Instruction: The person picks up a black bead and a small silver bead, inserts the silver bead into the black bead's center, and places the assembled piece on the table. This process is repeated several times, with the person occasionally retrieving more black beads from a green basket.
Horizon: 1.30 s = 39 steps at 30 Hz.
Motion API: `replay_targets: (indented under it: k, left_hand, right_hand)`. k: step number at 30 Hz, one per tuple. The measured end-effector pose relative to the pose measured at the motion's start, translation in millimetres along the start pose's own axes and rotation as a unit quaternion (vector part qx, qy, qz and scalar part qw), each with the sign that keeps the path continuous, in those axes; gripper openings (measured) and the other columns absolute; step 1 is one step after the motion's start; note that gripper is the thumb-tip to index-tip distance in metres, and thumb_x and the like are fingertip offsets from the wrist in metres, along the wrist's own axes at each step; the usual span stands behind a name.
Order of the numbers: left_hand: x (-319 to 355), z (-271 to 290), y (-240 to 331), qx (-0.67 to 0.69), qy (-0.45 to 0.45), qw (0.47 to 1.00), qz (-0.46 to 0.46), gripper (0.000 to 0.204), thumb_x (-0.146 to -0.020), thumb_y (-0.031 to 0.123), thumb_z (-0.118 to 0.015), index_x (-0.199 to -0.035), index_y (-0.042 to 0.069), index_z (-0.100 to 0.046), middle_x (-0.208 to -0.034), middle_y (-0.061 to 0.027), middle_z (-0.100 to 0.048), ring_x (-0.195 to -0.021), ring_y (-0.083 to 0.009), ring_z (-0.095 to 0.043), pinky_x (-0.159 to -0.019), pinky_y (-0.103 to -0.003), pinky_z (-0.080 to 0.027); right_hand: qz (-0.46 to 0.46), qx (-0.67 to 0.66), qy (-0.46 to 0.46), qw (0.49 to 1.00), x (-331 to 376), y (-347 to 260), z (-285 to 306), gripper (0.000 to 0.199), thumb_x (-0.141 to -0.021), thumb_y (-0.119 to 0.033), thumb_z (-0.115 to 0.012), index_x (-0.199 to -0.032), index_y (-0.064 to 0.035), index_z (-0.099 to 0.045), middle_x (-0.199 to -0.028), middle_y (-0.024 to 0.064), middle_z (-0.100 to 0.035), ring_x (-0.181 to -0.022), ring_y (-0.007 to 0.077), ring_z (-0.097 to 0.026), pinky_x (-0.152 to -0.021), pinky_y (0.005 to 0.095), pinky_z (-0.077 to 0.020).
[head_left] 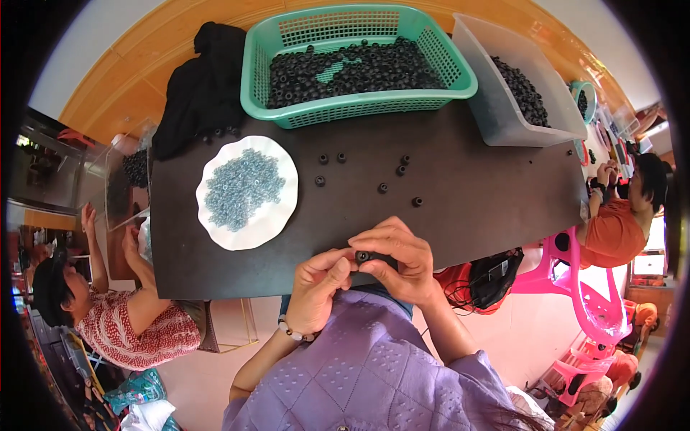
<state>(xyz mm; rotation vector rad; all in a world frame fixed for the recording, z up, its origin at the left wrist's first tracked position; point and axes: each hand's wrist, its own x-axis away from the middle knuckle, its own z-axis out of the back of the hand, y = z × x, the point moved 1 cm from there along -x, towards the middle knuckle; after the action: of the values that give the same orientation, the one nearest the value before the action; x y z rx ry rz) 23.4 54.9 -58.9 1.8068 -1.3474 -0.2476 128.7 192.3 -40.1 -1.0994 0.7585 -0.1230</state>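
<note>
At the table's near edge, my two hands meet around one small round black part with a hollow centre (362, 256). My left hand (321, 286) is closed, its thumb and fingertips pinching the part's left side. From the right, my right hand (399, 260) grips it between thumb and curled fingers. Beyond my hands, several similar black parts (383, 188) lie loose on the dark table. To the left, a white scalloped plate (288, 224) bears a heap of small clear bluish pieces (244, 188). What lies inside my fingers is partly hidden.
A green mesh basket (287, 116) of black parts stands at the back, beside a translucent bin (503, 133) of more. Black cloth (198, 93) lies at the far left. People sit on both sides; a pink chair (568, 276) is at the right.
</note>
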Motion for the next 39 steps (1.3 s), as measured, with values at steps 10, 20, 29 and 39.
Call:
replay_targets:
  k: [10,20,29,39]
  left_hand:
    - [-5.2,37.1,-0.3,-0.045,0.058,0.987,-0.140,0.015,-0.090,0.002,-0.052,-0.094,-0.005,-0.065,-0.084,-0.0051,-0.057,-0.066,-0.0087,-0.052,-0.064,-0.026,-0.045]
    - [-10.1,42.7,-0.7,0.014,0.041,0.990,-0.133,0.014,-0.091,0.008,-0.055,-0.094,-0.004,-0.063,-0.078,-0.0038,-0.056,-0.068,-0.0099,-0.049,-0.064,-0.029,-0.044]
    - [-11.6,43.5,-0.8,0.013,0.033,0.991,-0.126,0.017,-0.094,0.010,-0.054,-0.097,-0.004,-0.063,-0.086,-0.0040,-0.056,-0.069,-0.0098,-0.049,-0.066,-0.029,-0.044]
    - [-10.7,43.7,-0.2,0.001,0.029,0.993,-0.116,0.018,-0.094,0.010,-0.055,-0.099,-0.004,-0.064,-0.086,-0.0040,-0.057,-0.069,-0.0092,-0.049,-0.065,-0.028,-0.044]
  right_hand:
    - [0.068,0.454,0.255,0.851,-75.9,-45.6,146.3,0.020,-0.085,-0.012,-0.065,-0.102,-0.0019,-0.068,-0.094,0.0066,-0.067,-0.082,0.0128,-0.060,-0.071,0.0250,-0.0466]
    - [-0.170,0.525,0.195,0.811,-110.6,31.9,258.8,0.030,-0.086,-0.017,-0.065,-0.111,0.0008,-0.065,-0.094,0.0112,-0.069,-0.082,0.0125,-0.063,-0.075,0.0266,-0.0486]
    - [0.003,0.444,0.233,0.865,-106.1,15.8,181.5,0.022,-0.087,-0.013,-0.065,-0.105,-0.0013,-0.068,-0.094,0.0097,-0.069,-0.086,0.0148,-0.063,-0.078,0.0279,-0.0483]
    - [0.091,0.335,-0.132,0.928,-106.9,50.1,34.7,0.020,-0.074,-0.007,-0.070,-0.093,-0.0033,-0.065,-0.083,0.0110,-0.063,-0.080,0.0297,-0.057,-0.069,0.0381,-0.0474]
